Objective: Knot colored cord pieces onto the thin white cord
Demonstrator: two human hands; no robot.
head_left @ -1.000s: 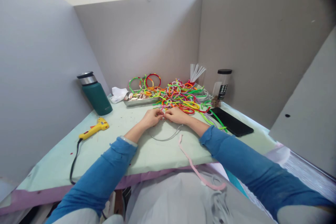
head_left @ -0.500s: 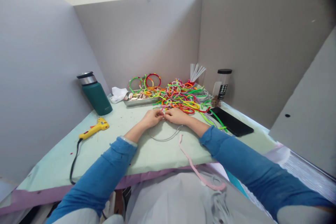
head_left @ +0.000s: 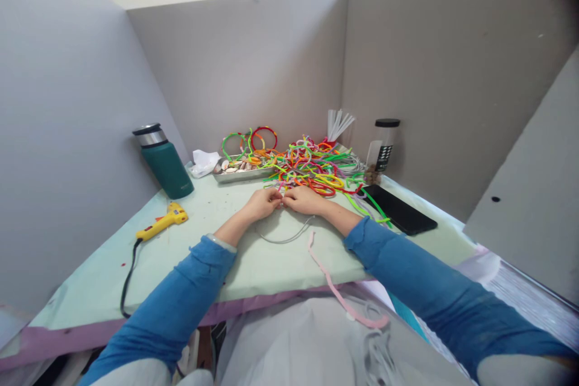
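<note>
My left hand (head_left: 263, 203) and my right hand (head_left: 304, 199) meet over the middle of the table, fingertips almost touching. Both are closed in a pinch. Something small and pinkish shows between them, too small to name. Just below, a thin grey curved band (head_left: 284, 242) lies in an arc on the table; whether it reaches my fingers is hidden. Nearer to me, a pink fuzzy strip (head_left: 326, 275) hangs from the tabletop over the front edge onto my lap. Beyond my fingers lies a tangled heap of coloured fuzzy strips (head_left: 312, 163).
A metal tray (head_left: 244, 176) of shells stands behind, with coloured hoops (head_left: 264, 128) against the partition. At left are a green bottle (head_left: 168, 170) and a yellow glue gun (head_left: 161, 223) with its cord. At right are a black phone (head_left: 400, 211) and a clear bottle (head_left: 382, 151).
</note>
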